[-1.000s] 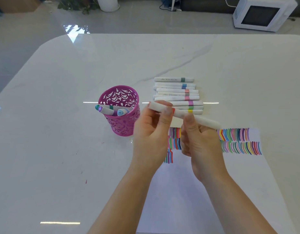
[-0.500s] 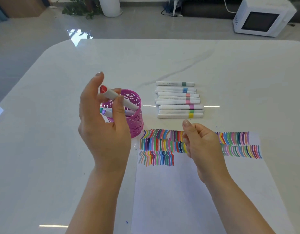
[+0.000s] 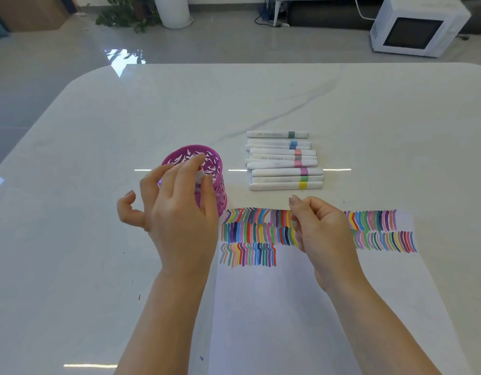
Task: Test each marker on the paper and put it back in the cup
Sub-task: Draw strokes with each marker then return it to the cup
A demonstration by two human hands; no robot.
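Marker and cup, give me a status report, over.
Left hand pinches marker at pink cup mouth. Right hand loose, empty, above paper. Row of markers waits beyond; nothing seen blocking.

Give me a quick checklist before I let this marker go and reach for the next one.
1. White marker with a red cap at the mouth of the perforated pink plastic cup: ok, pinched by the left hand.
2. Cup upright: ok.
3. Right hand free: ok, loosely curled above the white paper sheet, holding nothing.
4. Row of white markers in view: ok, lying on the glossy white table beyond the paper.
5. Red cap fully pressed on: cannot tell, fingers cover it.
6. Blank paper for more strokes: ok, below the coloured rows.
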